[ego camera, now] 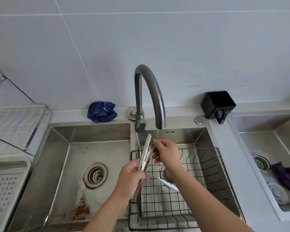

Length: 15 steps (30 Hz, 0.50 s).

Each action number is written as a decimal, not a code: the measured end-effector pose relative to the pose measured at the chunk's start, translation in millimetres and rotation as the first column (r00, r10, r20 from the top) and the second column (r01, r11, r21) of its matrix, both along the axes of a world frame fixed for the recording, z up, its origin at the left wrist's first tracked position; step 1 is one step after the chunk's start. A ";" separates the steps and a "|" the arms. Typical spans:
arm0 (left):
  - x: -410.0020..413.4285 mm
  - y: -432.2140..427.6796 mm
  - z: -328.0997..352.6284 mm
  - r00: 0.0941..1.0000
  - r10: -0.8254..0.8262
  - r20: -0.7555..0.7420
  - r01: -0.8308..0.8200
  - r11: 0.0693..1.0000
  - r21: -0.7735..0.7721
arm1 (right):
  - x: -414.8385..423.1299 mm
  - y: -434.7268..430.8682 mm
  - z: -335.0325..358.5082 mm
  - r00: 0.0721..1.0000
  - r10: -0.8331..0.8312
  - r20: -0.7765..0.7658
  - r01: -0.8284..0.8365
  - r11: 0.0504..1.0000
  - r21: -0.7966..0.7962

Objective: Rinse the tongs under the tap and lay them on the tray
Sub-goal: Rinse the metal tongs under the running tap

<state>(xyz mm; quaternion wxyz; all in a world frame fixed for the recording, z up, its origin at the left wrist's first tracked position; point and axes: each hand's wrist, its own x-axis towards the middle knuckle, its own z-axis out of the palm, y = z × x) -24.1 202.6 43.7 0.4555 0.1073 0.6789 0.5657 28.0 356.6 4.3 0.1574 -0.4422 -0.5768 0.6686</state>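
Left hand (131,179) is wrapped round the handle end of the metal tongs (145,158), right hand (167,154) pinching near their serrated tips, arms of the tongs squeezed close together. They're tilted up over the black wire basket (213,166) in the right basin, just left of the thin stream from the tap (155,96). Perforated tray (2,186) sits far left, blue rag (101,112) on the far ledge.

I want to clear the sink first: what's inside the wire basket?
Inside the wire basket, one white utensil shows; the right hand and forearm hide part of its floor.
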 end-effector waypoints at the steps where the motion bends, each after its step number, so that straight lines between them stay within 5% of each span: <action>1: 0.6 1.1 0.7 1.000 -0.015 -0.018 0.015 1.000 -0.006 | -0.2 3.8 0.5 1.000 -0.023 0.007 0.023 1.000 0.000; 15: -5.0 -3.3 -0.7 0.999 -0.013 -0.052 0.011 0.999 -0.046 | -0.8 -0.4 2.4 0.995 0.058 -0.079 -0.067 0.990 -0.122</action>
